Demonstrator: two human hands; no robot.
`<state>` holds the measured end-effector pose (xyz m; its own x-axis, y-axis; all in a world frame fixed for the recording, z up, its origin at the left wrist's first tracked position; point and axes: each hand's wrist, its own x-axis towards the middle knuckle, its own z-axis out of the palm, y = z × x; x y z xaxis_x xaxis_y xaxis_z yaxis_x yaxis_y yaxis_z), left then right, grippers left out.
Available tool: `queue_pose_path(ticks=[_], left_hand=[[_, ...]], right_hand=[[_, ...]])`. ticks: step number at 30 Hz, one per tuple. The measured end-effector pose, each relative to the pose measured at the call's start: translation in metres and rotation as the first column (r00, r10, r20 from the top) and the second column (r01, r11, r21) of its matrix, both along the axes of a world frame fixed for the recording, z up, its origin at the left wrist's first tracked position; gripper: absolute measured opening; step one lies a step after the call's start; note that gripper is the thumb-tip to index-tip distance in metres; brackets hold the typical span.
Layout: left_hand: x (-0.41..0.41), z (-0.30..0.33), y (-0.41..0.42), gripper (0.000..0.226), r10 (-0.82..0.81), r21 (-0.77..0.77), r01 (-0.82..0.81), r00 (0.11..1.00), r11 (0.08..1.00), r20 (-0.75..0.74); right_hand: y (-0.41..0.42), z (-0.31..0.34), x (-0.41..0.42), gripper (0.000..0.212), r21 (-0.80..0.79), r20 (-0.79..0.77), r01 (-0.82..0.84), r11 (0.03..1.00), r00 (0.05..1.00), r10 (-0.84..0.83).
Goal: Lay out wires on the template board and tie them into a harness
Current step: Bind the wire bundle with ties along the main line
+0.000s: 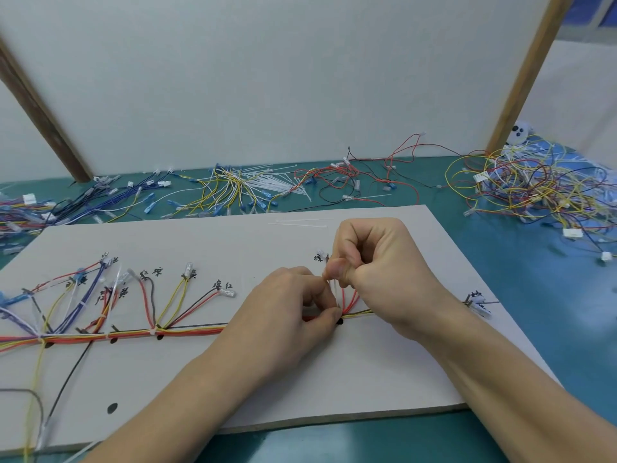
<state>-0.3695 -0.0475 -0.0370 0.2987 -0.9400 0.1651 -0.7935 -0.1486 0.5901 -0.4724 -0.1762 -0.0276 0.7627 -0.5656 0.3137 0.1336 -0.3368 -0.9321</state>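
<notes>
- the wire bundle (187, 331) lies along the template board (300, 379), its main run spanning from the left edge toward the right, with branches fanned up to labelled spots.
- several white ties already cinch the left and middle stretch, so that part looks done.
- the left hand (290, 305) pinches the bundle at a branch point; the right hand (370, 255) pinches a thin white cable tie (334, 289) upright above it, probably pulling it tight, though fingers hide the loop.
- the far right end (477, 302) seems still to need tying.
- spare ties (267, 185) and loose wires (534, 185) wait on the green table (534, 312) behind.
</notes>
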Motion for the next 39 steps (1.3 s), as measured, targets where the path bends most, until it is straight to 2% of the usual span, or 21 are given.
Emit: queue_pose_path(ticks=[5,10,15,23,28,32,34,37,39], left_hand=[[0.0,-0.002,0.001,0.012,0.0,-0.017,0.0,1.0,1.0,0.004],[0.001,-0.005,0.001,0.014,-0.001,-0.043,0.002,1.0,0.999,0.016],[0.0,-0.005,0.003,0.014,0.004,-0.053,-0.002,1.0,0.999,0.031],[-0.002,-0.006,0.003,0.013,0.02,-0.053,-0.017,0.999,0.998,0.044],[0.0,-0.01,0.004,0.012,0.015,-0.075,-0.01,0.998,0.997,0.057],[-0.002,-0.016,0.005,0.01,0.038,-0.129,-0.027,0.996,0.991,0.085],[-0.003,-0.019,0.006,0.01,0.045,-0.141,-0.032,0.995,0.989,0.087],[-0.001,-0.021,0.005,0.005,0.041,-0.159,-0.028,0.996,0.987,0.079],[0.0,-0.021,0.005,0.008,0.03,-0.162,-0.016,0.996,0.987,0.084]], right_hand=[[-0.001,0.008,-0.003,0.059,-0.047,-0.064,-0.029,0.998,0.998,0.026],[-0.003,0.023,-0.005,0.045,-0.146,-0.213,-0.05,0.988,0.977,0.018],[0.001,0.03,-0.006,0.046,-0.109,-0.282,-0.057,0.992,0.959,0.024],[0.004,0.031,-0.01,0.051,-0.087,-0.296,-0.031,0.996,0.955,0.004],[-0.008,0.046,-0.021,0.034,-0.112,-0.381,-0.127,0.986,0.921,0.075],[-0.047,0.074,-0.06,0.019,-0.304,-0.35,0.033,0.952,0.926,-0.144],[-0.068,0.076,-0.089,0.017,-0.357,-0.396,0.083,0.93,0.889,-0.231],[-0.08,0.056,-0.131,0.011,-0.418,-0.563,0.041,0.908,0.772,-0.295],[-0.077,0.033,-0.149,0.025,-0.455,-0.662,-0.035,0.89,0.682,-0.311]])
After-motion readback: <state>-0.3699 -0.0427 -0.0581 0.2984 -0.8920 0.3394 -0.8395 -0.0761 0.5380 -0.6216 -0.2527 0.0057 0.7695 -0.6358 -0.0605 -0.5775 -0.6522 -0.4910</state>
